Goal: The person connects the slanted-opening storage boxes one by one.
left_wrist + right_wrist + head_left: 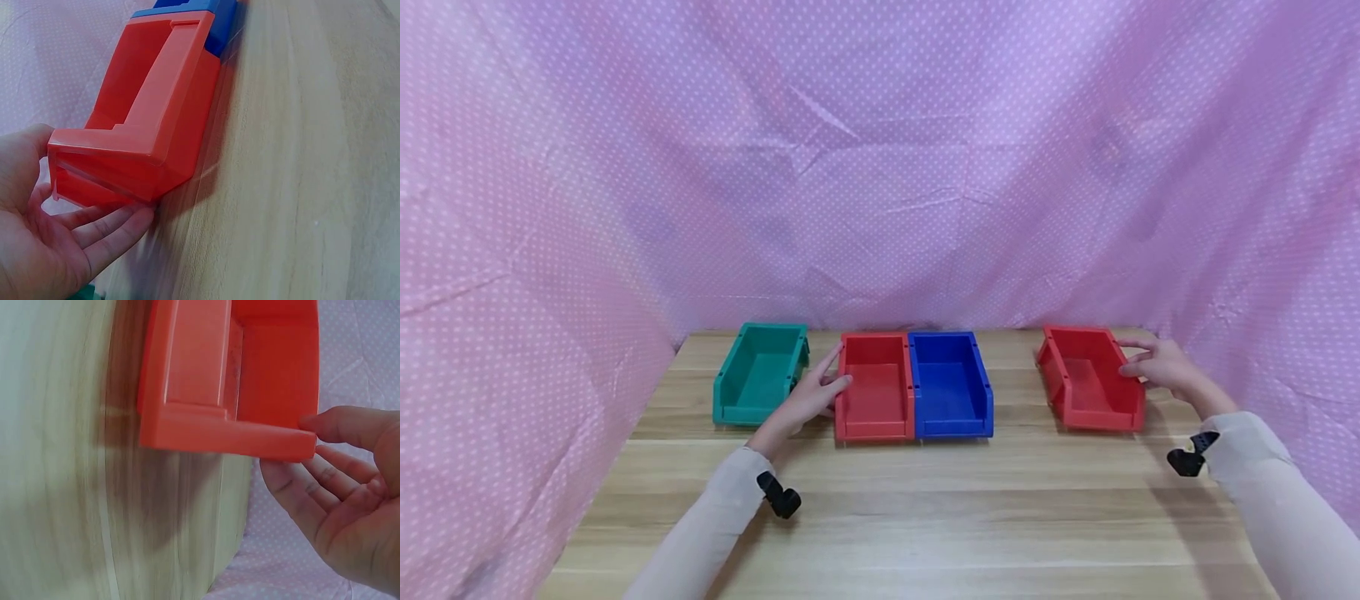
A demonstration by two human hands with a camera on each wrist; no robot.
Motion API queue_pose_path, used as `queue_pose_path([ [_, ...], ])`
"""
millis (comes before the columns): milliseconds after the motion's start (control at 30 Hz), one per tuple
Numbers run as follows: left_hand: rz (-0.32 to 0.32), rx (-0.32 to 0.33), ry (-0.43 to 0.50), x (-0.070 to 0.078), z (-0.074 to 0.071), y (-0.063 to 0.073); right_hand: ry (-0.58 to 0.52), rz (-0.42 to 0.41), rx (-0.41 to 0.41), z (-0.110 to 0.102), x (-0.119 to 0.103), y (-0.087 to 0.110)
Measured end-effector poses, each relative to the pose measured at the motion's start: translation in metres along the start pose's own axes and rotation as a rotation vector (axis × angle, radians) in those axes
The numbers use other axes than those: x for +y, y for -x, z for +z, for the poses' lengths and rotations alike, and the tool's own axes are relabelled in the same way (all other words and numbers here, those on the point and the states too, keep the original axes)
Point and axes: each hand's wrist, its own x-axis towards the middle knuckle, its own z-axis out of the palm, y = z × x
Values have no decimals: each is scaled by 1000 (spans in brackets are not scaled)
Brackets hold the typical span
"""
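Only head view: both red bins (872,393)

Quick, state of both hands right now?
Left hand: gripping the left red rectangular plastic bin.
Right hand: gripping the right red rectangular plastic bin.

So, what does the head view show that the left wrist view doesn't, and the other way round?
Only the head view shows the right hand, the far-right red bin it grips and the pale sleeves.

Only the left wrist view shows the palm of the left hand.

Both show that hand gripping the middle red bin, plus the blue bin, wooden table, dotted cloth and green bin, a mere sliver at the wrist.
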Motion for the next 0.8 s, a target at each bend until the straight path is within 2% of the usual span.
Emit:
queue_pose_path([
  [300, -4, -11, -2, 2, -6, 3, -40, -17, 53, 2, -22, -2],
  [567, -3, -11, -28, 4, -5, 1, -35, -50, 39, 10, -57, 5],
  [800, -12, -36, -23, 5, -4, 0, -28, -69, 29, 23, -77, 8],
])
